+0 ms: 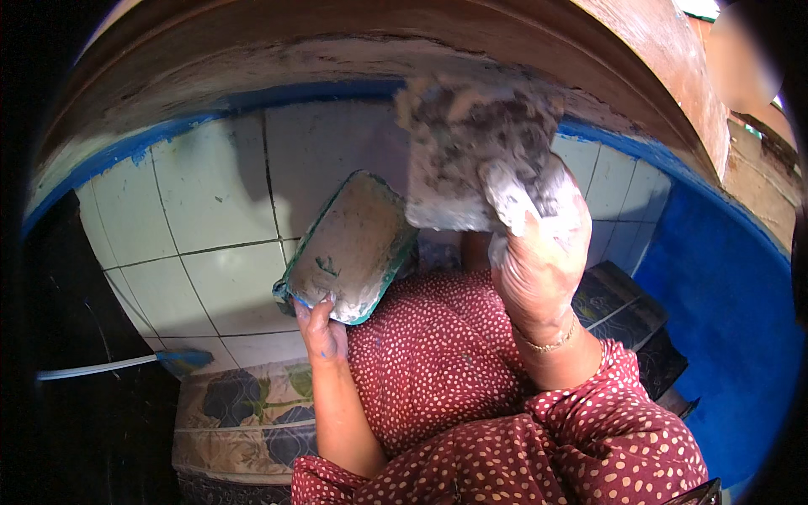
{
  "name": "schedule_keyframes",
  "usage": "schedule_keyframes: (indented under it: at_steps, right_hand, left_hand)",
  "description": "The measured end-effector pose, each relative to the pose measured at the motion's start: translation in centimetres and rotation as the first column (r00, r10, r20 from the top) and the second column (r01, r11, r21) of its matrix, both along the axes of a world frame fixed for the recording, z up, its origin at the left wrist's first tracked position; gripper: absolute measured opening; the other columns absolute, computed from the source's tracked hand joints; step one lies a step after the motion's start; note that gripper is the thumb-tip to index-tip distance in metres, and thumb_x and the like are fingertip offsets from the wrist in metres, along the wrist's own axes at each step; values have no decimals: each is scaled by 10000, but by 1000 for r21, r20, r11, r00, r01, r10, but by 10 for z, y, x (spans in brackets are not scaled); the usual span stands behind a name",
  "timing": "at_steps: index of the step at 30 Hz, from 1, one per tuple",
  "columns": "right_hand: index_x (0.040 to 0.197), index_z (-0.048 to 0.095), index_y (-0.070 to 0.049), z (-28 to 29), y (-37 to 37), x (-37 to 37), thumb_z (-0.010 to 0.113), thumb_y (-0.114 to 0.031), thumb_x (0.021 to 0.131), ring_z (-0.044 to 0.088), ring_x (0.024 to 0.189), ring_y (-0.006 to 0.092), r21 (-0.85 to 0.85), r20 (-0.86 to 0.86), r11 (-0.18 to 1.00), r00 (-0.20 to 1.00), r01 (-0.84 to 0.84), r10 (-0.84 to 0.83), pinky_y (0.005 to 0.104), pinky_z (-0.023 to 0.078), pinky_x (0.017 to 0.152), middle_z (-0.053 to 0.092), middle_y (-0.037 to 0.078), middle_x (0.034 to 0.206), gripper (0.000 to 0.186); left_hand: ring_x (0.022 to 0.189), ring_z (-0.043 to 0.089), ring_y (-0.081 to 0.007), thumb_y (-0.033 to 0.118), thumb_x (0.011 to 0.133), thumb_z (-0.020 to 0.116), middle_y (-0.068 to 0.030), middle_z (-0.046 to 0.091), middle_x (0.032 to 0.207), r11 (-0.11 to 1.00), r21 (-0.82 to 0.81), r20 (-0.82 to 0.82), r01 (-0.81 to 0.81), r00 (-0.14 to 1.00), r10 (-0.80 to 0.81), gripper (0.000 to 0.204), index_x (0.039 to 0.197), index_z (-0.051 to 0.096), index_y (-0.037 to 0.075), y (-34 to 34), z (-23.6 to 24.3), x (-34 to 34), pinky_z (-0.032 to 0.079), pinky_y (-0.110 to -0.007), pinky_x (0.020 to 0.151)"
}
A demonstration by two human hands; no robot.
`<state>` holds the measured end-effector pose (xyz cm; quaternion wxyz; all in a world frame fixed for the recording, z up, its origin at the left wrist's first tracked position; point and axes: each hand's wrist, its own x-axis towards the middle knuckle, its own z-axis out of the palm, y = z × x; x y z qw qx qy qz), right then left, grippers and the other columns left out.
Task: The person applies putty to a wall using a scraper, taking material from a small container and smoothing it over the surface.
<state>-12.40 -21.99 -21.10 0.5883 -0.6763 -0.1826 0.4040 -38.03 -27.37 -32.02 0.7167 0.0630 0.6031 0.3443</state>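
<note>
My left hand grips the near end of a green rectangular tub, its thumb over the rim. Grey paste coats the inside of this tub, whiter toward the near end. Raised to the right of it, my right hand is closed on a flat, squarish pad smeared with dark grey and white paste. Whether it is a sponge or a stiff board I cannot tell. White paste covers the fingers of that hand. The pad is up close to the wall's curved upper band, but whether it touches is unclear.
Beyond the hands are pale wall tiles with a blue painted border and a brown curved ledge above. A patterned cushioned surface lies below. A blue wall stands right; a blue-headed tool is at left.
</note>
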Motion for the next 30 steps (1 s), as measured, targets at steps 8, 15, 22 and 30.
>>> schedule_keyframes:
  at_steps: [8,15,22,30]
  right_hand:
    - [1033,579,40,-16,4,-22,579,17,800,582,876,133,-67,28,998,1000,4,-2,270,479,787,638,94,979,234]
    - [1059,572,44,-12,56,-62,621,-17,813,579,878,130,110,44,987,992,-120,116,267,462,805,634,78,976,257]
    - [1049,573,46,-2,37,-30,611,-54,822,599,825,146,80,30,996,999,-28,26,269,477,750,639,92,954,251]
    - [1100,514,81,19,5,-26,635,7,774,595,887,153,40,108,994,989,-103,99,271,469,815,616,114,989,355]
  left_hand:
    - [1201,436,-261,-21,704,553,-112,452,1293,1000,-5,23,9,1000,-9,659,1328,348,24,1,-2,-6,323,-388,1044]
    - [1196,442,-254,-48,695,550,-119,459,1280,1000,-21,26,12,1000,-11,668,1327,341,5,2,0,-5,330,-365,1035]
    - [1161,459,-236,-37,692,545,-111,472,1253,1000,-6,9,18,1000,-18,658,1321,356,2,4,-1,-8,333,-336,1014]
    - [1151,467,-231,-26,688,539,-100,481,1247,1000,19,23,20,1000,-21,653,1318,370,13,3,-2,-4,343,-336,1004]
